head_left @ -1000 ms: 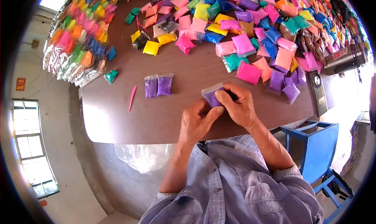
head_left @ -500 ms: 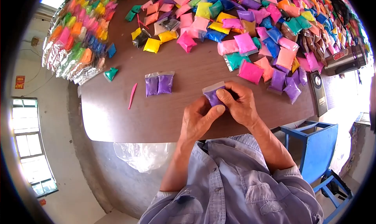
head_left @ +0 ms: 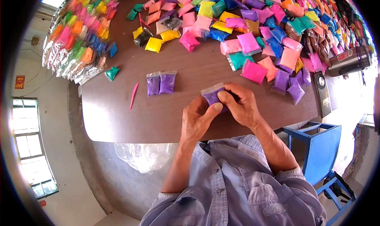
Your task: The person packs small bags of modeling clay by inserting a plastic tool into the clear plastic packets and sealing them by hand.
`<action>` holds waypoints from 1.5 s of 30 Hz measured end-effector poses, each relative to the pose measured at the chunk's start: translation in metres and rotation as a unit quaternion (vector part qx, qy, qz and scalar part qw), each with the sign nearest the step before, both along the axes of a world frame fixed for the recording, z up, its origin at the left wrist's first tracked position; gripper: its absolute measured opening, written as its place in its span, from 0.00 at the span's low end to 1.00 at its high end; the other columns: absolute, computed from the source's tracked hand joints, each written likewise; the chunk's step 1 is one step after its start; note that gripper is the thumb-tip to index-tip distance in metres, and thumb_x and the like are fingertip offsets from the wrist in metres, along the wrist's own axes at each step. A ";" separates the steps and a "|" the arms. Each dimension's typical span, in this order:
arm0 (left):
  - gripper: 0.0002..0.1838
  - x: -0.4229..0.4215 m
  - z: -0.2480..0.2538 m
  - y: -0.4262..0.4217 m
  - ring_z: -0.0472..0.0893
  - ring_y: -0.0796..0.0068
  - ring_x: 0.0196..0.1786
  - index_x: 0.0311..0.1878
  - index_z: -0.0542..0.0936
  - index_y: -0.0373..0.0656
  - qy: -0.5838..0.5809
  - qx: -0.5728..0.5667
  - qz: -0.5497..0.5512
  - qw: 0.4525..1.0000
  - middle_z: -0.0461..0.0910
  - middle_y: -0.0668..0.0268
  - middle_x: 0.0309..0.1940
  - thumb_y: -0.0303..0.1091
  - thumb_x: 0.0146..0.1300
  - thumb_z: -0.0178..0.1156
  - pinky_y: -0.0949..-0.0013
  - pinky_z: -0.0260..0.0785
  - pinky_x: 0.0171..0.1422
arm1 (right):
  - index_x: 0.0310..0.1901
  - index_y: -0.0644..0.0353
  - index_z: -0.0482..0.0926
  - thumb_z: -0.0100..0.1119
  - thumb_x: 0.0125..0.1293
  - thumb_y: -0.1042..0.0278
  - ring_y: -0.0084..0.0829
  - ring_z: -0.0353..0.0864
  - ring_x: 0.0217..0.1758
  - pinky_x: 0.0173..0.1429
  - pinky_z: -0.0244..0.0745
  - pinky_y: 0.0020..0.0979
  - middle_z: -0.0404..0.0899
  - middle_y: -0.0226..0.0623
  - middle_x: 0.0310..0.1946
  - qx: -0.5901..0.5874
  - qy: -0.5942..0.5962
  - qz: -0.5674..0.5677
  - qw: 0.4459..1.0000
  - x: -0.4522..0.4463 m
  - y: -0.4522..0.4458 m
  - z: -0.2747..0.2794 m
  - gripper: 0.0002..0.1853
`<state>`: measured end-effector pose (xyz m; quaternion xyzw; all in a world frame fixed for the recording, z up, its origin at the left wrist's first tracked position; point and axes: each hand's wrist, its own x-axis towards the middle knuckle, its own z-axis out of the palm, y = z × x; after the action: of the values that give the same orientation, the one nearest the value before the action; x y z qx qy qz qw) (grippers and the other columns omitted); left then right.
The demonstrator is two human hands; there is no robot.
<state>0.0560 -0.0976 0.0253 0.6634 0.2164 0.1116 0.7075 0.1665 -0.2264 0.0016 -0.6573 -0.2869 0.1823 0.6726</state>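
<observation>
Between my two hands is a small purple packet with a clear top edge, held above the brown table. My right hand pinches its right side with the thumb on the front. My left hand grips its lower left, thumb against the front and the other fingers partly hidden behind. Two more purple packets lie side by side on the table to the left. Farther left lies a pink plastic tool.
Colourful packets are heaped across the back and right. Stacked clear-wrapped packets stand back left, near a green packet. A steel flask and a flat metal device lie at right, above a blue chair.
The held packet and my left hand have shifted slightly left, and the left thumb has moved a little up across the packet. Both hands keep hold of it.
</observation>
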 end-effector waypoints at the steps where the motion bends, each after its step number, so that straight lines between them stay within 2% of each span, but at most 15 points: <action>1: 0.14 0.002 0.003 -0.001 0.77 0.84 0.38 0.50 0.85 0.32 -0.001 -0.016 0.015 1.000 0.83 0.72 0.34 0.36 0.74 0.68 0.75 0.72 0.43 | 0.44 0.67 0.82 0.65 0.73 0.69 0.26 0.76 0.35 0.41 0.73 0.30 0.79 0.35 0.32 0.000 0.014 0.003 1.000 0.000 0.000 -0.001 0.08; 3: 0.13 0.002 0.003 0.002 0.76 0.84 0.38 0.51 0.85 0.33 -0.003 -0.032 0.031 0.999 0.83 0.72 0.34 0.35 0.74 0.68 0.75 0.72 0.43 | 0.44 0.66 0.82 0.65 0.73 0.69 0.27 0.76 0.35 0.40 0.73 0.31 0.78 0.36 0.32 0.011 -0.004 0.004 1.000 -0.001 0.002 -0.005 0.08; 5: 0.12 -0.002 -0.005 0.010 0.76 0.85 0.38 0.50 0.85 0.34 0.024 0.034 0.006 0.999 0.83 0.72 0.35 0.34 0.74 0.69 0.76 0.71 0.43 | 0.44 0.66 0.82 0.66 0.73 0.69 0.27 0.76 0.34 0.40 0.72 0.31 0.78 0.36 0.31 0.021 -0.022 0.004 1.000 -0.001 0.002 -0.005 0.08; 9: 0.11 -0.005 -0.024 0.013 0.76 0.86 0.39 0.48 0.85 0.35 0.000 0.049 0.018 0.999 0.83 0.73 0.35 0.35 0.74 0.69 0.77 0.70 0.42 | 0.45 0.66 0.82 0.65 0.73 0.69 0.28 0.74 0.34 0.40 0.72 0.31 0.77 0.38 0.32 -0.006 -0.030 0.033 0.999 0.000 -0.001 0.004 0.08; 11: 0.11 -0.003 -0.023 0.010 0.75 0.86 0.39 0.46 0.84 0.36 -0.053 -0.012 0.035 0.998 0.83 0.73 0.35 0.36 0.74 0.69 0.77 0.69 0.42 | 0.45 0.66 0.81 0.65 0.73 0.69 0.28 0.74 0.34 0.40 0.72 0.31 0.77 0.39 0.32 -0.023 -0.023 0.050 0.998 0.001 -0.002 0.005 0.09; 14: 0.11 -0.003 -0.018 0.009 0.75 0.86 0.39 0.46 0.84 0.36 -0.036 0.002 0.037 0.999 0.82 0.74 0.35 0.35 0.74 0.69 0.77 0.69 0.43 | 0.47 0.66 0.81 0.65 0.73 0.70 0.27 0.74 0.34 0.41 0.73 0.31 0.77 0.38 0.33 -0.011 -0.054 0.050 0.997 0.001 -0.001 0.001 0.08; 18: 0.10 -0.001 -0.009 0.007 0.75 0.86 0.39 0.46 0.84 0.35 -0.019 0.002 0.036 0.999 0.82 0.74 0.35 0.34 0.74 0.69 0.77 0.69 0.43 | 0.48 0.66 0.81 0.65 0.73 0.72 0.25 0.75 0.36 0.42 0.74 0.30 0.78 0.36 0.34 0.009 -0.012 0.029 0.999 -0.001 0.000 -0.003 0.08; 27: 0.10 0.000 -0.020 0.005 0.70 0.88 0.35 0.37 0.81 0.38 -0.053 -0.031 0.081 0.995 0.77 0.78 0.30 0.33 0.73 0.69 0.79 0.63 0.37 | 0.46 0.66 0.82 0.66 0.72 0.71 0.25 0.75 0.36 0.41 0.73 0.30 0.77 0.35 0.34 -0.002 -0.036 0.034 0.999 -0.002 0.001 0.004 0.08; 29: 0.11 -0.004 -0.027 0.008 0.71 0.88 0.35 0.37 0.81 0.37 -0.038 0.038 0.068 0.996 0.77 0.77 0.30 0.34 0.74 0.69 0.79 0.64 0.37 | 0.45 0.66 0.83 0.66 0.72 0.71 0.25 0.75 0.35 0.40 0.72 0.30 0.77 0.35 0.33 0.000 -0.024 0.032 0.999 -0.002 0.001 0.004 0.08; 33: 0.11 -0.005 -0.015 0.009 0.72 0.87 0.36 0.39 0.83 0.36 0.007 0.046 0.051 0.998 0.79 0.75 0.31 0.35 0.74 0.69 0.78 0.65 0.39 | 0.45 0.66 0.83 0.67 0.71 0.72 0.24 0.74 0.35 0.40 0.71 0.29 0.77 0.34 0.33 0.015 -0.004 0.028 0.999 -0.001 0.002 -0.005 0.07; 36: 0.12 -0.003 -0.012 0.005 0.73 0.87 0.37 0.43 0.84 0.35 -0.023 0.005 0.055 0.998 0.81 0.73 0.33 0.36 0.73 0.69 0.78 0.66 0.41 | 0.45 0.66 0.84 0.67 0.71 0.72 0.24 0.74 0.35 0.39 0.71 0.29 0.77 0.33 0.33 0.032 0.003 0.022 0.999 -0.002 0.004 -0.006 0.07; 38: 0.11 -0.003 -0.015 0.005 0.74 0.86 0.38 0.46 0.85 0.34 -0.021 -0.010 0.098 0.995 0.82 0.73 0.34 0.35 0.74 0.68 0.78 0.68 0.43 | 0.44 0.66 0.84 0.67 0.71 0.73 0.23 0.74 0.35 0.39 0.70 0.29 0.77 0.33 0.33 0.038 -0.007 0.016 0.999 -0.002 0.004 -0.005 0.06; 40: 0.11 -0.003 -0.020 0.006 0.74 0.87 0.38 0.47 0.85 0.34 -0.042 -0.004 0.095 0.995 0.83 0.73 0.34 0.34 0.74 0.68 0.78 0.68 0.43 | 0.44 0.66 0.84 0.67 0.71 0.72 0.23 0.73 0.34 0.39 0.70 0.29 0.77 0.32 0.33 0.003 -0.042 0.020 0.999 -0.001 0.003 -0.001 0.06; 45: 0.09 -0.005 -0.032 0.007 0.75 0.87 0.40 0.48 0.85 0.33 -0.068 0.027 0.089 0.993 0.83 0.74 0.35 0.32 0.75 0.67 0.79 0.69 0.45 | 0.43 0.66 0.83 0.68 0.70 0.71 0.23 0.73 0.34 0.39 0.70 0.28 0.77 0.33 0.32 0.001 -0.028 0.033 0.999 -0.002 0.001 0.003 0.07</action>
<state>0.0514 -0.0901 -0.0062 0.6513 0.2225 0.2246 0.6898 0.1650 -0.2250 0.0045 -0.6516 -0.3273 0.1851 0.6588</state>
